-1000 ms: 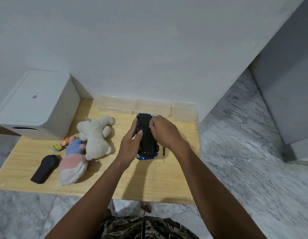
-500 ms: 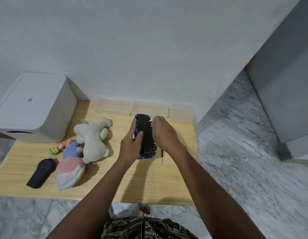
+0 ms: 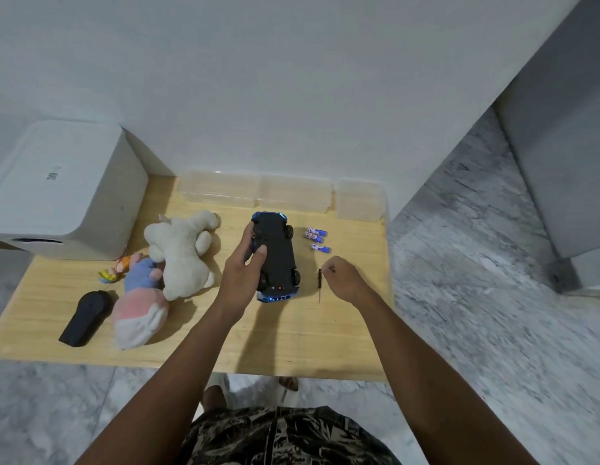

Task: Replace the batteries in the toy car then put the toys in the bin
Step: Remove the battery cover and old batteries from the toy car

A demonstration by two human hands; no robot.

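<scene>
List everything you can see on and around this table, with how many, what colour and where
toy car: 1, blue with black underside up, mid-table, held by the left hand
batteries: 3, blue and white, on the table right of the car
screwdriver: 1, black, thin, lying right of the car by the right hand
white plush: 1, white, left of the car
pink and blue plush: 1, in front of the white plush
small doll: 1, orange and yellow, beside the bin
remote: 1, black, front left
bin: 1, white, lidded, back left
clear containers: 3, along the wall
table: 1, light wood
left hand: grips the car
right hand: fingers curled by the screwdriver; contents unclear
</scene>
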